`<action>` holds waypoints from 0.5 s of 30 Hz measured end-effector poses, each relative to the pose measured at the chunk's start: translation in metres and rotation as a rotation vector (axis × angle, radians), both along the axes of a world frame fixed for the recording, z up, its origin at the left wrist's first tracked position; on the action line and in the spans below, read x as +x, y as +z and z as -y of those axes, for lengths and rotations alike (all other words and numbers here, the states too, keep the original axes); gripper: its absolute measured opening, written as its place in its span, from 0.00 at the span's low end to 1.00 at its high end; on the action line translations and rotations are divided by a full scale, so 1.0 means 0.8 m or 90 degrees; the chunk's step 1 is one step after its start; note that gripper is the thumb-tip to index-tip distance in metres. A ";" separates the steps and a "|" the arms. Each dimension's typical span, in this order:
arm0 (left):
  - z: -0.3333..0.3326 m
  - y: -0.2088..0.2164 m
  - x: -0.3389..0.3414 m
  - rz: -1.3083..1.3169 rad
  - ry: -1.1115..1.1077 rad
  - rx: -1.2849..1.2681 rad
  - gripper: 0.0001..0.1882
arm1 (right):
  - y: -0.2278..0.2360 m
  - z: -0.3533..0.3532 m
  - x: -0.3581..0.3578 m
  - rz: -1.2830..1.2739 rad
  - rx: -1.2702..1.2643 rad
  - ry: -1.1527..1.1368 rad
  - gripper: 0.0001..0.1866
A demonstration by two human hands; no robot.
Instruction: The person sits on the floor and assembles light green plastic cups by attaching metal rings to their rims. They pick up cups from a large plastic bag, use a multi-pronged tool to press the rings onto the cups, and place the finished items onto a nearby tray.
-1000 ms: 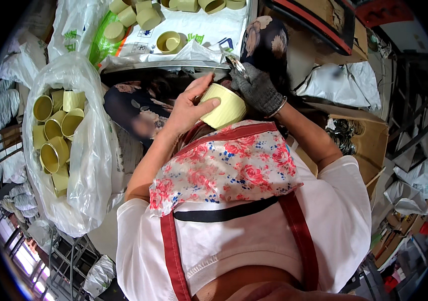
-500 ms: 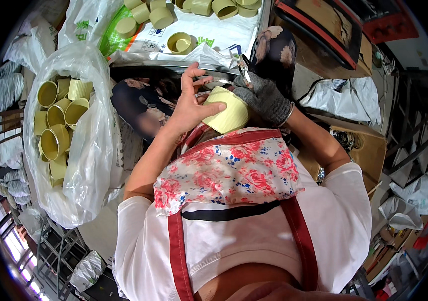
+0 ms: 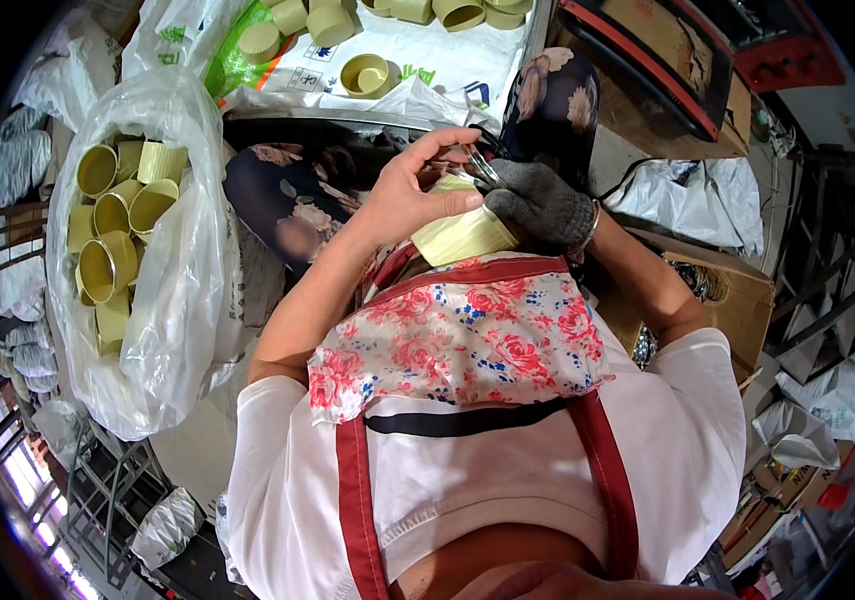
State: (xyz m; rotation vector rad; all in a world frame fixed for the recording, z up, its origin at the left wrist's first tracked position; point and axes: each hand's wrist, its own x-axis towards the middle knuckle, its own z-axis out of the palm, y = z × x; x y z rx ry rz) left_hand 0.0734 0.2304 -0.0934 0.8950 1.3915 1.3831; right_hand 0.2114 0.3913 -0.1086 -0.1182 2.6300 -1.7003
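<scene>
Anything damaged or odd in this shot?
At upper right, the red-bordered brown panel has a dark, ragged patch and looks possibly torn. Also mismatched: the right hand is gloved, the left hand bare. Nothing looks spilled.

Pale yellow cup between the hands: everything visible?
The pale yellow cup looks like plastic, with faint lines on its rounded wall. It sits tilted by the top edge of the floral apron. The left hand has its thumb on it; the gloved right hand overlaps its right side, apparently touching. A shiny metal piece is near its far end, contact unclear. Its rim and inside are largely hidden.
</scene>
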 end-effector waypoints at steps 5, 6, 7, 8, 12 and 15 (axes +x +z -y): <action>0.006 -0.011 0.000 0.013 0.039 -0.011 0.33 | 0.019 0.004 0.011 0.013 -0.076 -0.079 0.19; 0.007 -0.012 0.001 0.033 0.047 -0.005 0.33 | 0.019 0.002 0.015 0.052 -0.112 -0.086 0.18; 0.008 -0.012 0.002 0.053 0.056 0.001 0.32 | 0.015 -0.002 0.016 0.060 -0.126 -0.093 0.16; 0.009 -0.013 0.002 0.073 0.065 0.007 0.32 | 0.016 -0.002 0.015 0.089 -0.156 -0.110 0.16; 0.013 -0.026 0.001 0.066 0.079 0.034 0.31 | 0.018 -0.004 0.015 0.123 -0.218 -0.138 0.13; 0.016 -0.031 0.002 0.049 0.113 0.029 0.30 | 0.011 -0.006 0.013 0.101 -0.216 -0.129 0.12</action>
